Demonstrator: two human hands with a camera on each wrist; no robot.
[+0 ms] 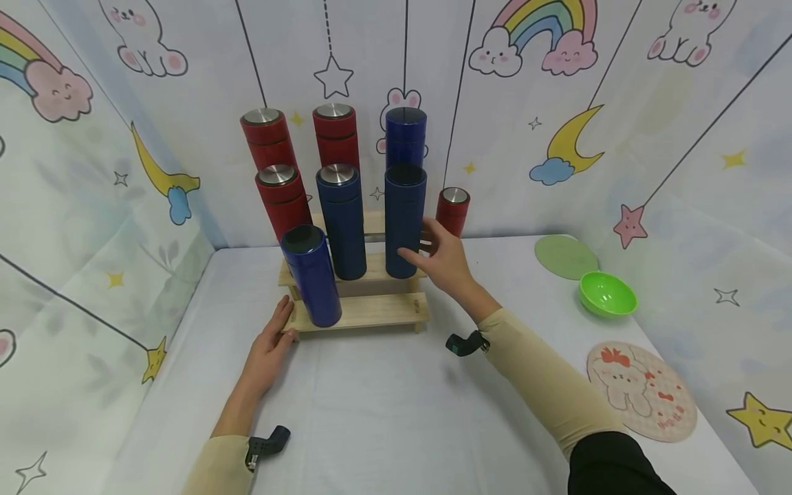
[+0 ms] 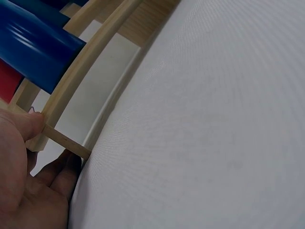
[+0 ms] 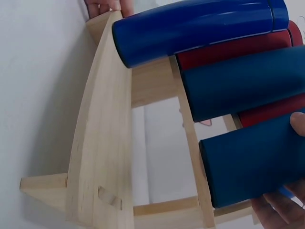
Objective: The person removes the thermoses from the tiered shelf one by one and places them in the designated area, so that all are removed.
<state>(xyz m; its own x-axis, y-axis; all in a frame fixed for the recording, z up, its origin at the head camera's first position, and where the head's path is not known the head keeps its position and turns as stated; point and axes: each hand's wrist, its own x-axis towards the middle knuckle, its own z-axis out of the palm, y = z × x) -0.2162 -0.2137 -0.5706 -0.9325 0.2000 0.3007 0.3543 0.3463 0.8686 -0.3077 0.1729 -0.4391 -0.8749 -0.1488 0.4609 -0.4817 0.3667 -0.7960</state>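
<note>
My right hand (image 1: 448,261) holds a dark blue thermos (image 1: 403,213) upright at the right end of the middle step of a wooden tiered rack (image 1: 383,313). The thumb is at its front and the fingers go behind it. My left hand (image 1: 266,354) grips the left end of the bottom step, thumb on the plank (image 2: 71,86) and fingers around the end. A bright blue thermos (image 1: 312,278) stands on that step's left part. Beside the held one are another dark blue thermos (image 1: 344,227) and a red thermos (image 1: 284,210).
On the top step stand two red thermoses (image 1: 269,141) and a blue thermos (image 1: 405,141). Another red thermos (image 1: 453,212) stands behind the rack's right side. To the right lie a green mat (image 1: 564,254), a green bowl (image 1: 608,295) and a round rabbit-print mat (image 1: 643,392).
</note>
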